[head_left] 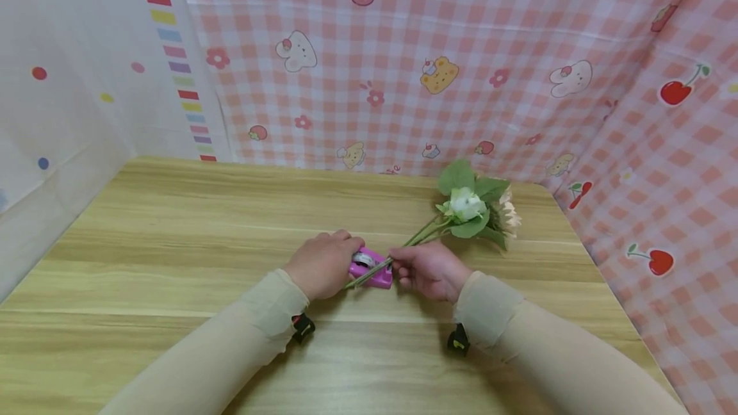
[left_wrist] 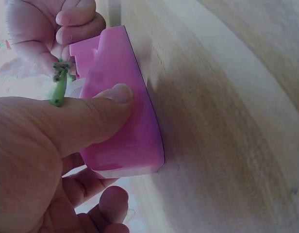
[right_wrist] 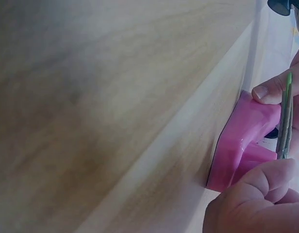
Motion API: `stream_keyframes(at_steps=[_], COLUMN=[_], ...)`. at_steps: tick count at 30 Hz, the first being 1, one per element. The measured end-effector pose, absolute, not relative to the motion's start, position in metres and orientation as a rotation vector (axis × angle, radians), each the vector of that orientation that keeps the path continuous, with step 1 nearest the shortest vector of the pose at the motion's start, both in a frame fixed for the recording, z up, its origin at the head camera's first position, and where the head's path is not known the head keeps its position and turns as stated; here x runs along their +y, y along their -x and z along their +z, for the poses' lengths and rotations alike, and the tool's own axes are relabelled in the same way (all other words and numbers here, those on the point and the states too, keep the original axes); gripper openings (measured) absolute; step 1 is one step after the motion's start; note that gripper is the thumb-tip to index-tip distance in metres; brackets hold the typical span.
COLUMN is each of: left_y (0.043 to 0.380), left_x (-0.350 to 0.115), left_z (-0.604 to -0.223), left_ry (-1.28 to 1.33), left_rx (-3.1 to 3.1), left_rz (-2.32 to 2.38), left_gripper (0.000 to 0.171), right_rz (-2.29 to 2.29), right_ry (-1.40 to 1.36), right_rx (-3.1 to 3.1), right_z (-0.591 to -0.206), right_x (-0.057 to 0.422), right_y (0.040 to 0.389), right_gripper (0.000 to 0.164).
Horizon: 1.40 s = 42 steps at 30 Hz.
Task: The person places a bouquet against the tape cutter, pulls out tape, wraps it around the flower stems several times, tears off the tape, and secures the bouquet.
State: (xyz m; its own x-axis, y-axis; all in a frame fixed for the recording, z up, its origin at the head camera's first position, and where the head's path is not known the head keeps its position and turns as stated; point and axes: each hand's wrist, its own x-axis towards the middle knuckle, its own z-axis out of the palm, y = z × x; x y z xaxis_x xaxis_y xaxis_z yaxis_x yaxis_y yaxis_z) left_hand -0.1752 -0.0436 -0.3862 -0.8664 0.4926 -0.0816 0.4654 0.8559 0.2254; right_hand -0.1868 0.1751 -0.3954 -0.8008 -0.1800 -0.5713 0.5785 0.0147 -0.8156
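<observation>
A pink tape dispenser with a roll of tape in it sits on the wooden table. My left hand grips its left end, the thumb lying along the side in the left wrist view. My right hand pinches a bunch of green flower stems near the dispenser's cutting end. Those stems cross slantwise over the dispenser, their cut ends pointing toward my left hand. At the far end of the stems are a white flower, green leaves and pale pink blossoms.
The wooden table reaches back to a pink checked cloth with cartoon prints. More cloth hangs at the right, and a white cloth with coloured dots at the left. Each wrist wears a dark camera strap.
</observation>
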Motion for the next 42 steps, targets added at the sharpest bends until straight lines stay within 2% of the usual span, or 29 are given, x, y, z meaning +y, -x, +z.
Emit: stream_keyframes(at_steps=[24,29,37,42], left_y=[0.175,0.176,0.175,0.176], left_x=[-0.043,-0.043,-0.043,-0.043], left_z=[-0.387,-0.387,-0.387,-0.387], left_ry=[-0.734,-0.734,-0.743,-0.734], left_rx=[2.896,2.898,2.9,2.897], left_rz=[0.285,0.29,0.299,0.291], left_gripper=[0.056,0.057,0.056,0.056], right_rz=[-2.009,-2.054,-2.065,-2.057], right_ry=[-0.31,-0.28,-0.314,-0.358], right_rx=[1.738,1.646,1.606,1.663], right_z=[-0.39,-0.387,-0.385,-0.386], right_x=[0.175,0.173,0.168,0.166], right_y=[0.18,0.18,0.183,0.183], right_gripper=[0.013,0.016,0.034,0.031])
